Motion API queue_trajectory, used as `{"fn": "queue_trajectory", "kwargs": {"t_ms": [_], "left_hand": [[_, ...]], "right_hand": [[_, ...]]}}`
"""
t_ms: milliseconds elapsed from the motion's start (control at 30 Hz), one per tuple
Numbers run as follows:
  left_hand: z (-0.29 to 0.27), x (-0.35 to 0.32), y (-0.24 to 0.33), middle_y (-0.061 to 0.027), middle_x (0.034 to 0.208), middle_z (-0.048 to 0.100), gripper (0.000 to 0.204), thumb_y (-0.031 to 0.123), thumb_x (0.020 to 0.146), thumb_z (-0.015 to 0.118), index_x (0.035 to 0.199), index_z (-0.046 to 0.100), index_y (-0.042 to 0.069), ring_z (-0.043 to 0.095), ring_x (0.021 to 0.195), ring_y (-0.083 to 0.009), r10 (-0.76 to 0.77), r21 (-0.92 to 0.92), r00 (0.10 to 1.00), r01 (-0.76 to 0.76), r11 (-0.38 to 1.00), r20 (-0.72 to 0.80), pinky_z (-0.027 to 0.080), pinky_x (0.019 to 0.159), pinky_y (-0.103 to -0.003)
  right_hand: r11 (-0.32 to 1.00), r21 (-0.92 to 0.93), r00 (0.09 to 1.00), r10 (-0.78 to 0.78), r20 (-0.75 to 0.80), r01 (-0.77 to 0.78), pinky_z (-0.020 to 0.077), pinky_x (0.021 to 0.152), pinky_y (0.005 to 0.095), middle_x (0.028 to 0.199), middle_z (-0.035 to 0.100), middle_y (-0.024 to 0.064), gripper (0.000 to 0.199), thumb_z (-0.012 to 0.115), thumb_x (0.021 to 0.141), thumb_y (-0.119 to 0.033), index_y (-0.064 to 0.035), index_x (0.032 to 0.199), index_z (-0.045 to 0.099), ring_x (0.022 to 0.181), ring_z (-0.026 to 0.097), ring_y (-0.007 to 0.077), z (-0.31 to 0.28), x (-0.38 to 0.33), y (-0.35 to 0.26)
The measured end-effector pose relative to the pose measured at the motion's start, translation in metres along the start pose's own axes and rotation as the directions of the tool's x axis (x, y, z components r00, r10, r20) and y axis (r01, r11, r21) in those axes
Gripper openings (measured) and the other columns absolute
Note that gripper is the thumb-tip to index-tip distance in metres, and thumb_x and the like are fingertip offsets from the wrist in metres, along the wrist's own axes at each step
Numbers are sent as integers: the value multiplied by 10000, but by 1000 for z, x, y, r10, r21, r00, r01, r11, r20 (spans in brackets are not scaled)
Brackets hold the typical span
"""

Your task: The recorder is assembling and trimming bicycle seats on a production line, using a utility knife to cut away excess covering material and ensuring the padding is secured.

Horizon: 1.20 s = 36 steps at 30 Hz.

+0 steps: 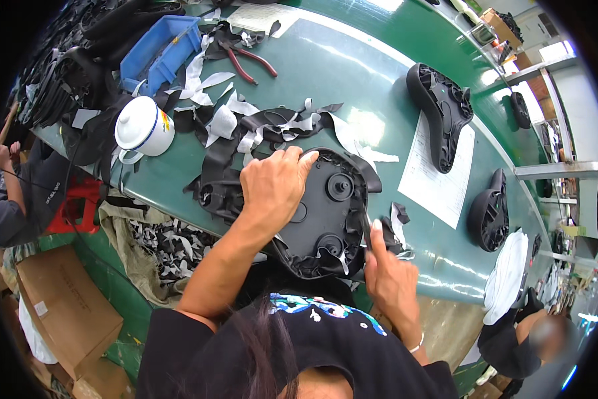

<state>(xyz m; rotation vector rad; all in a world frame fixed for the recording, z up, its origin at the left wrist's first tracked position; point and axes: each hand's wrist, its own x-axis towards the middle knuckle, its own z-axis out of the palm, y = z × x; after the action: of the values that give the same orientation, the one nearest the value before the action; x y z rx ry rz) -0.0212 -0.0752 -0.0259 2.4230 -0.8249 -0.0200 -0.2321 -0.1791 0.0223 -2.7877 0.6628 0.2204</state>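
Observation:
In front of me a black moulded seat [319, 206] lies underside up at the table's near edge, its plastic base showing two round bosses and dark cover material bunched along the rim. My left hand [276, 189] is closed over its far left rim, fingers curled at the top edge. My right hand [391, 272] is at the seat's right rim, closed around a slim knife-like tool [367, 226], with the index finger laid along it; the handle is hidden in my palm. Black and white fabric offcuts [262, 130] lie beyond the seat, touching its far side.
Red-handled pliers [242, 63], a blue bin [159, 53] and a white lidded mug [144, 130] stand back left. Two black seats [439, 116] [490, 213] and a paper sheet [439, 176] lie right. Cardboard boxes [69, 306] and a scrap sack [136, 259] are below left. People sit on both sides.

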Motion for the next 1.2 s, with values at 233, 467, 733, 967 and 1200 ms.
{"fn": "queue_trajectory", "kwargs": {"t_ms": [233, 467, 733, 967, 1200], "left_hand": [[-2, -9, -7, -102, 769, 663, 398, 426, 952, 445, 937, 640, 79, 620, 633, -343, 19, 51, 1000, -19, 999, -10, 479, 564, -430], [-2, -5, -6, -104, 759, 659, 414, 440, 953, 432, 940, 631, 78, 618, 632, -342, -11, 45, 1000, 10, 999, 12, 477, 560, -431], [-1, -3, -2, -116, 776, 663, 437, 453, 958, 412, 933, 621, 70, 617, 640, -346, -12, 63, 1000, 13, 998, -18, 474, 583, -446], [-1, -6, -9, -120, 768, 658, 436, 453, 956, 419, 938, 627, 70, 614, 639, -347, -10, 52, 999, 13, 999, -53, 469, 575, -441], [-4, 4, 21, -8, 953, 538, 207, 282, 751, 695, 917, 685, 159, 513, 974, -215, 521, -43, 840, -532, 846, -150, 356, 839, -398]], "right_hand": [[778, 628, 929, 219, -297, 18, 515, 685, 392, 1018, 633, 206, 580, 653, 809, -41, -41, 1339, 419, 751, 635, 376, -3, 19, -2], [862, 435, 907, -63, -416, 259, 494, 643, 301, 858, 637, 112, 507, 662, 800, -27, 0, 1269, 473, 688, 631, 218, -2, 84, 13], [830, 396, 874, -202, -443, 392, 488, 780, 359, 1016, 628, 145, 458, 676, 782, -17, -44, 1208, 507, 863, 642, 282, 8, 103, 7], [558, 822, 993, -81, -83, 114, 441, 707, 252, 872, 600, 58, 433, 677, 774, -37, -6, 1175, 519, 755, 551, 120, -25, 74, 13], [221, 957, 982, -6, -189, 186, 445, 651, 209, 855, 589, 6, 409, 697, 784, -43, 8, 1139, 502, 749, 538, 68, -5, 79, 5]]}}
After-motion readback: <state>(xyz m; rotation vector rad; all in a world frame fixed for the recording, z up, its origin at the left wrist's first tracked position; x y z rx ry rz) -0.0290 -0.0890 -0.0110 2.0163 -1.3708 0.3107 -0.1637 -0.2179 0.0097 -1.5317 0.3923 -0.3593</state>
